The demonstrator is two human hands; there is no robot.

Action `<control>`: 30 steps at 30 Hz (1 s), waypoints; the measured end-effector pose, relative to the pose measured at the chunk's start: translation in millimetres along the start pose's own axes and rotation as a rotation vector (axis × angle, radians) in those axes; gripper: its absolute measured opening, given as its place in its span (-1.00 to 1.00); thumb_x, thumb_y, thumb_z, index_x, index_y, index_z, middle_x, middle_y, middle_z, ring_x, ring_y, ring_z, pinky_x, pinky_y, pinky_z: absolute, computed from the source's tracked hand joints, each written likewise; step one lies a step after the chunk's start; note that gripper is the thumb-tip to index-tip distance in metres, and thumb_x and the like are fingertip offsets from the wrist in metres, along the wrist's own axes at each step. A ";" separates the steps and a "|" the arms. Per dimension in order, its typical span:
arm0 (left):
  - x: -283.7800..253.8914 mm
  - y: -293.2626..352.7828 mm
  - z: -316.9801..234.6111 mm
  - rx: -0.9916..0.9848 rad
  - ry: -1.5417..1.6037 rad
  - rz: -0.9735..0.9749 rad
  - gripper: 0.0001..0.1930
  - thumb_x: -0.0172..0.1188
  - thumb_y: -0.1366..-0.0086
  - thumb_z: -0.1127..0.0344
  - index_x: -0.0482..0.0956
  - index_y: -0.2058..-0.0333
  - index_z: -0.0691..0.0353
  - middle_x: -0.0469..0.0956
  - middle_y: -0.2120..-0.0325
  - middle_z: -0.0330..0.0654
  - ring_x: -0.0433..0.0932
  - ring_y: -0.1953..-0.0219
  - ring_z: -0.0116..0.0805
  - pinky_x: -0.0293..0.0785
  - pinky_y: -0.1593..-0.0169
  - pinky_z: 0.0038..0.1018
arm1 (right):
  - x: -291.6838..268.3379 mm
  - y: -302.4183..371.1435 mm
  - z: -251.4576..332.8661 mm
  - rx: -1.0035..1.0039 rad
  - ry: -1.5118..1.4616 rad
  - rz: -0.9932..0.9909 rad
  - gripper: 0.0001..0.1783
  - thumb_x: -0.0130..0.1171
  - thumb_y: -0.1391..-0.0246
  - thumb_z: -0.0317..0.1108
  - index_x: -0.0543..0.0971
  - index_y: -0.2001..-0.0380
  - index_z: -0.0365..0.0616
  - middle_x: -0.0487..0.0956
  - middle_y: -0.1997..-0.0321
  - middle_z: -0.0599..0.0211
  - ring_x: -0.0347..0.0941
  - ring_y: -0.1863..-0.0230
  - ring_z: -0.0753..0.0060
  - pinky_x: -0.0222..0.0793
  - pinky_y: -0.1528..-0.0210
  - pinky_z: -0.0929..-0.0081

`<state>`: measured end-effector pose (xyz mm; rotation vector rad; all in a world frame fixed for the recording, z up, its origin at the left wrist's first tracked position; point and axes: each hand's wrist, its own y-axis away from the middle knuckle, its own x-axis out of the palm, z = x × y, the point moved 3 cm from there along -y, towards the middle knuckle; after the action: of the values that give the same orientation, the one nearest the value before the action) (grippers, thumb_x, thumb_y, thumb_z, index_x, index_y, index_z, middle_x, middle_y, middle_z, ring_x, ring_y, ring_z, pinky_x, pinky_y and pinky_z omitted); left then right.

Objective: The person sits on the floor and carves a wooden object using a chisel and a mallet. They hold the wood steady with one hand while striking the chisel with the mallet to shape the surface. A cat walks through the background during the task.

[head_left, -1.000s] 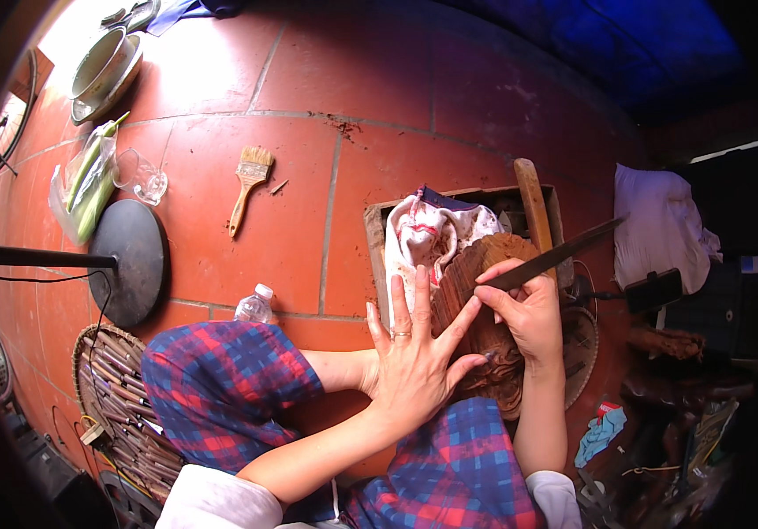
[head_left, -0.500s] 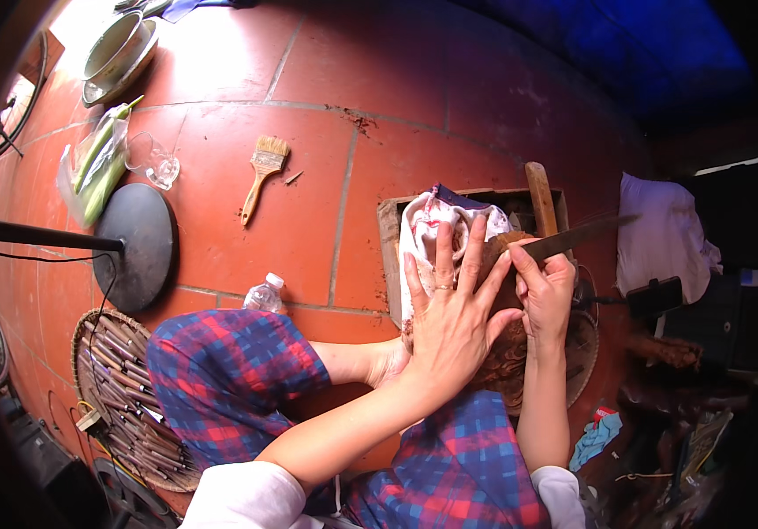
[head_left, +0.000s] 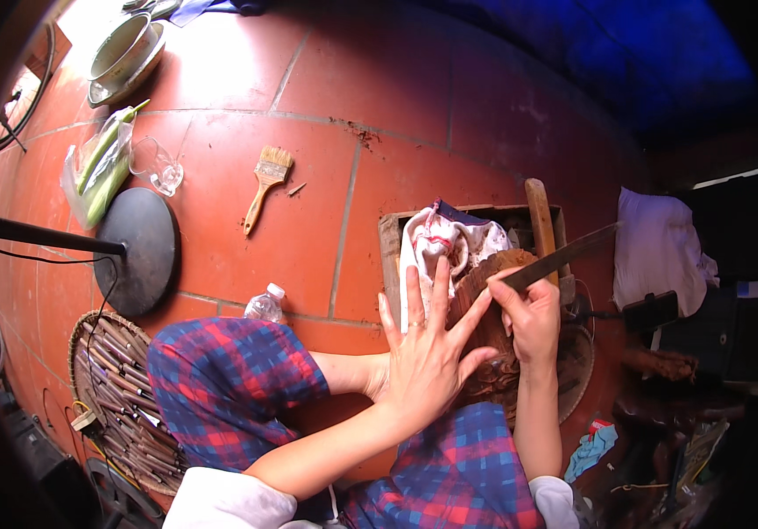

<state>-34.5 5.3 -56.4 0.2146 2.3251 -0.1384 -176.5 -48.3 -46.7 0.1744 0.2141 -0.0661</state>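
Observation:
My right hand (head_left: 530,319) is closed around one end of a long, flat, dark metal tool, like a file (head_left: 564,254), which points up and to the right. Beneath it sits a brown carved wood piece (head_left: 495,353) with a rough relief surface. My left hand (head_left: 423,361) lies over the wood's left side with fingers spread, its index fingertip close to the tool's near end. Whether the left palm presses on the wood cannot be made out. A white and red cloth (head_left: 423,234) is bunched in a wooden box (head_left: 389,264) behind the carving, beside a wooden handle (head_left: 538,212).
On the tiled floor lie a paintbrush (head_left: 266,181), a plastic bottle (head_left: 264,305) and a bag of green vegetables (head_left: 104,167). A round black stand base (head_left: 142,251) and a basket of many slim tools (head_left: 119,379) are at left. A white sack (head_left: 657,247) stands at right.
Both hands have come nearer to me and slightly left, the metal tool with them. More of the carved wood's upper part shows now. The left fingers stay spread.

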 end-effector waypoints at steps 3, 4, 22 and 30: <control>1.2 -31.5 -8.2 0.053 -0.080 -0.087 -0.34 0.12 -0.15 -0.13 0.24 -0.24 -0.25 -0.24 -0.36 0.01 -0.36 -0.37 0.21 -0.28 -0.22 0.30 | -5.7 -15.6 -0.1 -0.016 -0.161 -0.151 -0.96 0.21 -0.07 -0.48 0.59 0.38 -0.20 0.41 0.65 0.66 0.05 0.75 0.92 -0.19 0.75 0.79; 0.8 -38.3 -7.8 0.061 -0.072 -0.098 -0.35 0.11 -0.16 -0.13 0.24 -0.24 -0.23 -0.24 -0.36 0.02 -0.36 -0.37 0.20 -0.28 -0.22 0.30 | -4.8 -17.8 0.1 -0.003 -0.206 -0.165 -0.96 0.21 -0.08 -0.48 0.59 0.38 -0.20 0.41 0.65 0.66 0.06 0.75 0.93 -0.19 0.75 0.79; 21.4 -17.7 -30.9 0.242 -0.005 0.022 -0.16 0.12 -0.14 -0.12 0.12 -0.23 0.39 -0.06 -0.28 0.27 -0.17 -0.36 0.16 -0.26 -0.36 -0.04 | -29.2 -14.6 16.8 -0.114 -0.145 -0.232 -0.83 0.25 -0.05 -0.43 0.58 0.27 -0.23 0.55 0.46 0.46 0.40 0.55 0.75 0.31 0.55 0.81; 2.6 18.4 -43.5 0.316 0.704 0.141 -0.39 0.03 -0.30 0.15 0.13 -0.26 0.22 0.04 -0.29 0.06 -0.10 -0.34 0.19 0.02 -0.29 -0.09 | -43.4 -10.6 26.5 -0.199 -0.045 -0.099 -0.79 0.27 0.08 -0.60 0.61 0.29 -0.25 0.58 0.16 0.24 0.39 -0.08 0.44 0.25 -0.09 0.52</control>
<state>-63.4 30.9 -28.9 0.6744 2.9621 -0.4149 -214.2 -61.4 -13.6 -0.0364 0.1835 -0.1462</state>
